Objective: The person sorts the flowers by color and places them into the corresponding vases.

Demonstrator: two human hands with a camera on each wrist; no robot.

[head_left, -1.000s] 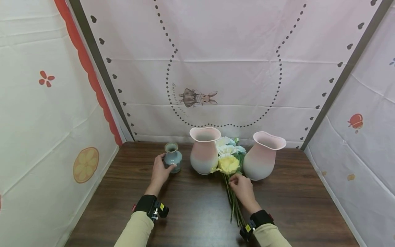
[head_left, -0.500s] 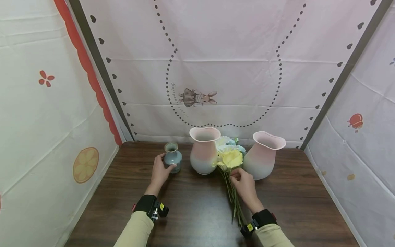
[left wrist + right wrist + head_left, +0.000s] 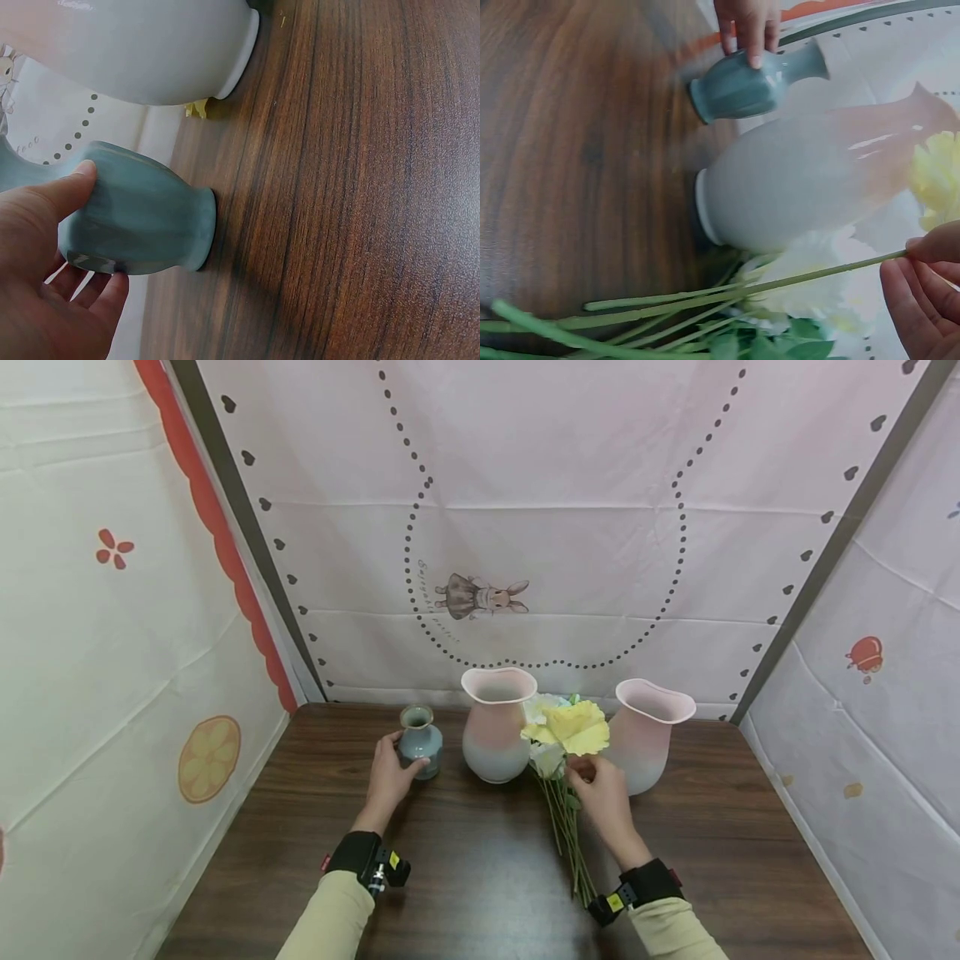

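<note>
My left hand point(image 3: 387, 783) grips the small blue-green vase point(image 3: 135, 210) around its body; the vase stands upright on the table. In the right wrist view the thumb and fingers of my right hand point(image 3: 934, 281) pinch the green stem of a yellow flower point(image 3: 573, 727) just under its bloom. That bloom is raised over the other flowers. Beneath it lie several white and pale blue flowers point(image 3: 802, 277), their stems point(image 3: 566, 835) stretching toward the table's front. A pink-and-white vase point(image 3: 497, 727) stands left of the flowers, and a second pink-and-white vase point(image 3: 648, 735) is behind my right hand.
The dark wooden table point(image 3: 480, 877) carries everything. Patterned white cloth walls point(image 3: 555, 568) enclose it at the back and both sides. The larger vases stand close on either side of the flowers, near the table's back edge.
My right hand has lifted the yellow flower up and slightly right, away from the bunch, uncovering white blooms below. The left hand and the blue-green vase have stayed in place.
</note>
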